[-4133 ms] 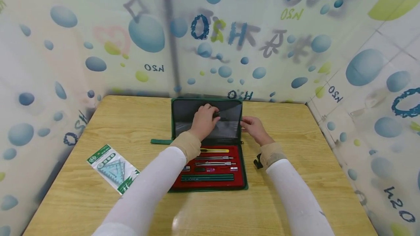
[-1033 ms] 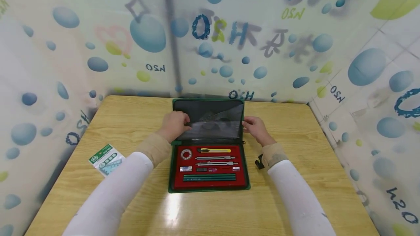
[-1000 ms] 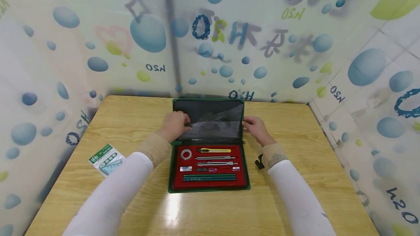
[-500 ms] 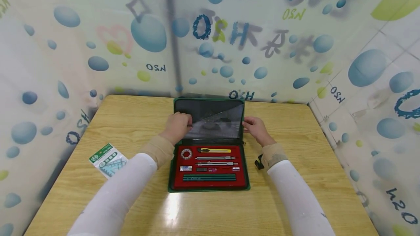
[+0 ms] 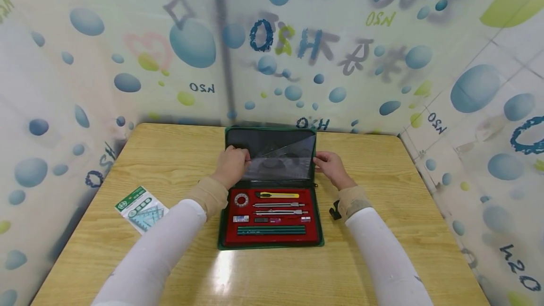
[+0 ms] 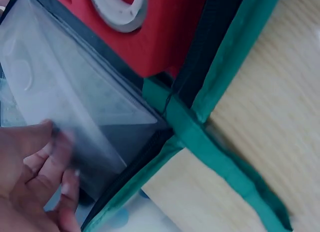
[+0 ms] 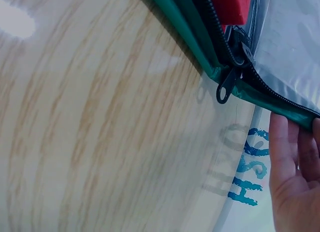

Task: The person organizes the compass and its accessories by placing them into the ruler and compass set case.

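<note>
A green zip case [image 5: 271, 248] stands unfolded on the table, its lid raised at the back. My left hand [image 5: 233, 165] pinches the edge of the clear plastic pocket [image 6: 65, 92] inside the lid, near its left side. Faint outlines of something flat show through that plastic. My right hand [image 5: 331, 168] holds the lid's right edge, thumb and fingers on either side of the green border [image 7: 295, 114]. In the red tray [image 5: 272, 241] lie a roll of tape [image 5: 241, 199], a yellow utility knife [image 5: 277, 195], two metal compasses [image 5: 280, 212], an eraser [image 5: 241, 219], a sharpener [image 5: 305, 219] and green pencils [image 5: 271, 230].
A packet of blue set squares [image 5: 142, 209] lies on the wooden table [image 5: 361, 259] at the left, partly behind the left sleeve. A green strap [image 6: 215, 162] sticks out from the case's left side. The patterned wall [image 5: 272, 74] stands just behind the lid.
About four seconds ago my left hand was at the middle of the lid; it is now at the left side. Lately it has shifted slightly right. My right hand has stayed on the lid's edge.
</note>
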`<state>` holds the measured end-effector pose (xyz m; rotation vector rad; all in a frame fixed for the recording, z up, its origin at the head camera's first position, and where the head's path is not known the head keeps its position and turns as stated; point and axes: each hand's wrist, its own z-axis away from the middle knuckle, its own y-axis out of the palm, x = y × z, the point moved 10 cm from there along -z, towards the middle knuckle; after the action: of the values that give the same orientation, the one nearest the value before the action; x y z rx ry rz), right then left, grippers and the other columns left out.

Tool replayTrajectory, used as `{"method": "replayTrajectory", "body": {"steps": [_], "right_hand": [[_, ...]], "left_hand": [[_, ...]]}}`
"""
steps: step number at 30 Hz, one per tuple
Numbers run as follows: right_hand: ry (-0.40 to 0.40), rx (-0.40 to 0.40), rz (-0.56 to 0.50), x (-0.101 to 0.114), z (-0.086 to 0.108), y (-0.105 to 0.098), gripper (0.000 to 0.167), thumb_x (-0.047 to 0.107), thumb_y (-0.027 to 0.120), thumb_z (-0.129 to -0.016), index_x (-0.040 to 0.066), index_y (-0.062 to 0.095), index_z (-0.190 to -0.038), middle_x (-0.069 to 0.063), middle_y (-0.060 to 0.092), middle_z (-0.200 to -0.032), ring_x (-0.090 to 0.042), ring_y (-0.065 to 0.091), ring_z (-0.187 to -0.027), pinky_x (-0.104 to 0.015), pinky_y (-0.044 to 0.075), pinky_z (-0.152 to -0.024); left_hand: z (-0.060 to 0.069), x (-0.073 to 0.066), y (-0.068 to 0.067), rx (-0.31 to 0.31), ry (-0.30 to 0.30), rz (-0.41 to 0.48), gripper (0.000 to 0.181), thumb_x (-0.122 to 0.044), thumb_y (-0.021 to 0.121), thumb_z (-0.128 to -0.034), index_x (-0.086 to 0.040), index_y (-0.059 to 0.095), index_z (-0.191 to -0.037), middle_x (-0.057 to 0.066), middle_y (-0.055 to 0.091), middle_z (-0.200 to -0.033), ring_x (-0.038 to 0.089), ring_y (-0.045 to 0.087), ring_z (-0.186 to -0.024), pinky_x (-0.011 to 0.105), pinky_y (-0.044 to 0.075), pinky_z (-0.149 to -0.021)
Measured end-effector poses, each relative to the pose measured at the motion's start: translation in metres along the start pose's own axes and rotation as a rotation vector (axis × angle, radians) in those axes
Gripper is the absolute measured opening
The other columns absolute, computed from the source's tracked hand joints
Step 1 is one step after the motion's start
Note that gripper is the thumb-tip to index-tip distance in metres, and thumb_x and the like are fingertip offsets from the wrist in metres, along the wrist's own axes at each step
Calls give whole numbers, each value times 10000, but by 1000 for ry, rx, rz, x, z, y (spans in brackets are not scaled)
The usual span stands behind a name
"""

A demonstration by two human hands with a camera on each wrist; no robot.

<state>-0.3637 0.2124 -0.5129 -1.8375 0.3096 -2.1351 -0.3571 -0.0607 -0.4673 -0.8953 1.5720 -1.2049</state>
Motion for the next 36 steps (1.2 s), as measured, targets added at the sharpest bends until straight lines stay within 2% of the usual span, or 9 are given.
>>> {"method": "replayTrajectory", "body": {"steps": [4, 7, 12, 14, 20, 22, 25, 31, 36], "right_hand": [[4, 4, 6, -2, 0, 0, 330, 71, 463, -988, -62, 530, -1283, -259, 551, -1237, -360, 549, -1141, -460, 493, -922], [3, 8, 12, -2, 0, 0, 341, 73, 461, -989, -65, 514, -1297, -263, 539, -1250, -365, 539, -1154, -467, 488, -928], [9, 9, 13, -2, 1, 1, 355, 70, 459, -989, -66, 497, -1314, -266, 525, -1275, -370, 528, -1169, -472, 485, -931], [13, 8, 11, -2, 1, 0, 357, 64, 459, -988, -66, 492, -1319, -265, 522, -1281, -368, 526, -1171, -472, 484, -932], [-12, 23, -5, 1, -1, 2, 349, 38, 461, -980, -72, 503, -1309, -277, 520, -1292, -383, 524, -1179, -484, 488, -920], [-17, 31, 2, 1, -3, 3, 346, 46, 462, -982, -66, 510, -1306, -272, 523, -1295, -382, 526, -1179, -482, 490, -919], [-21, 31, 8, 2, -3, 2, 343, 51, 463, -983, -60, 515, -1304, -266, 527, -1294, -379, 530, -1174, -482, 490, -918], [-20, 23, -2, 3, -2, 3, 330, 51, 466, -983, -61, 531, -1286, -267, 539, -1270, -376, 538, -1156, -496, 482, -926], [-20, 15, 12, 2, -1, 2, 324, 53, 466, -983, -65, 535, -1276, -265, 544, -1260, -366, 546, -1144, -485, 488, -922]], "left_hand": [[-1, -1, -1, 4, 11, 31, 108, -219, 650, -898, -122, 694, -883, 62, 703, -889, 283, 532, -855, 441, 474, -796], [-2, 1, 0, 12, 6, 89, 122, -198, 648, -900, -97, 716, -898, 80, 708, -921, 289, 528, -875, 428, 471, -810], [-4, -2, 0, 30, 25, 138, 134, -164, 645, -900, -58, 725, -894, 93, 715, -924, 286, 579, -881, 399, 414, -880], [-4, -5, -2, 39, 44, 98, 131, -167, 645, -900, -63, 722, -886, 86, 715, -904, 279, 593, -877, 399, 422, -882], [-5, -14, 1, 109, 99, -234, 140, -273, 613, -922, -142, 661, -910, 33, 693, -861, 264, 555, -801, 381, 454, -729], [-5, -14, 3, 124, 114, -288, 153, -289, 599, -931, -146, 654, -931, 31, 692, -865, 255, 550, -786, 360, 420, -706], [-6, -13, 3, 109, 128, -283, 156, -285, 606, -926, -141, 663, -940, 30, 692, -868, 242, 547, -781, 349, 402, -683], [-6, -12, 0, 75, 171, -230, 139, -269, 637, -906, -143, 692, -926, 27, 703, -873, 241, 591, -806, 374, 451, -721], [-6, -13, -2, 64, 194, -198, 178, -300, 758, -796, -154, 693, -872, 0, 707, -812, 228, 638, -790, 404, 454, -753]]}}
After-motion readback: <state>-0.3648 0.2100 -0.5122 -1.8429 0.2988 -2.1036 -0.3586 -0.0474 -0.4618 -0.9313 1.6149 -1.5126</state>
